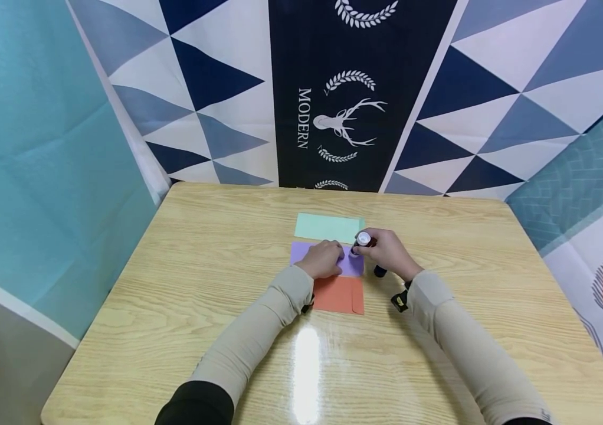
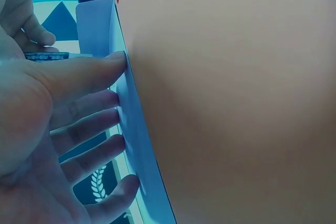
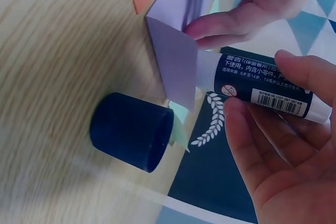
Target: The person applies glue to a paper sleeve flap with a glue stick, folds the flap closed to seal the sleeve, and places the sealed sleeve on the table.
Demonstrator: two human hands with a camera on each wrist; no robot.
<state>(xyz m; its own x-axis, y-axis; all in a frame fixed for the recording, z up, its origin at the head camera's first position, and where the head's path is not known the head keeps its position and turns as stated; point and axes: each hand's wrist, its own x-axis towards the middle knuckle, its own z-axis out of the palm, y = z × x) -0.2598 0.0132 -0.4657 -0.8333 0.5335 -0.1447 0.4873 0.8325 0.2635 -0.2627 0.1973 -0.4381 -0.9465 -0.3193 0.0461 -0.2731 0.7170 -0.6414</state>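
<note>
A purple envelope (image 1: 353,268) lies between two others on the table, its flap (image 3: 173,64) raised at the right end. My left hand (image 1: 324,258) rests on this envelope; the left wrist view shows its fingers (image 2: 86,142) extended, tips against the paper. Between thumb and fingers, my right hand (image 1: 389,254) grips an uncapped glue stick (image 3: 262,85) with a dark printed label and white ends. The glue end meets the flap, though the contact itself is partly hidden. Below the right hand stands the dark glue cap (image 3: 131,129), off the stick.
A mint green envelope (image 1: 328,226) lies just beyond the purple one, and an orange-red envelope (image 1: 336,295) lies on the near side. All are on a light wooden table (image 1: 216,254). A patterned cloth (image 1: 227,88) hangs behind the far table edge.
</note>
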